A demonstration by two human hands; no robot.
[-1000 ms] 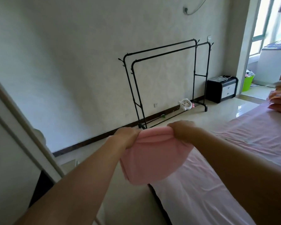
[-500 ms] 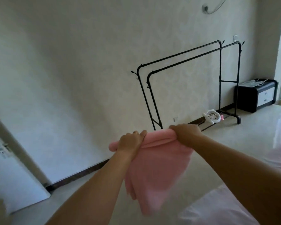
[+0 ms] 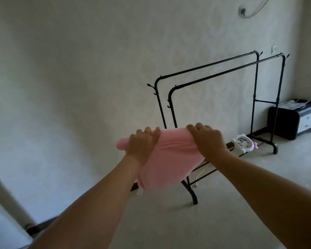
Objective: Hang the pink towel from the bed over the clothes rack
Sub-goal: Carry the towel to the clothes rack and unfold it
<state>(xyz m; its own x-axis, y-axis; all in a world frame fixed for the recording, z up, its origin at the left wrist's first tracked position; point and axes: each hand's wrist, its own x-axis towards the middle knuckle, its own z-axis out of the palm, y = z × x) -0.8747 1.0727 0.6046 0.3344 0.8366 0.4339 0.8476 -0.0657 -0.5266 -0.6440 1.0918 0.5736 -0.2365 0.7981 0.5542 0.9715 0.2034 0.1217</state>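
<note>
I hold the pink towel [image 3: 169, 159] up in front of me by its bunched top edge, and the rest hangs folded below. My left hand [image 3: 142, 144] grips its left part and my right hand [image 3: 206, 141] grips its right part. The black double-rail clothes rack [image 3: 214, 72] stands against the wall just beyond the towel, bare, with its near left posts right behind my hands. The towel is lower than the rails and does not touch them. The bed is out of view.
A small white and pink fan [image 3: 244, 142] sits on the rack's bottom bars. A black bedside cabinet [image 3: 293, 119] with white drawers stands at the far right. A white door [image 3: 0, 203] edge shows at lower left. Pale floor [image 3: 241, 203] lies in front of the rack.
The view has swung away from the bed and closer to the rack. Both hands carried the towel forward and higher; the bed has left the frame.
</note>
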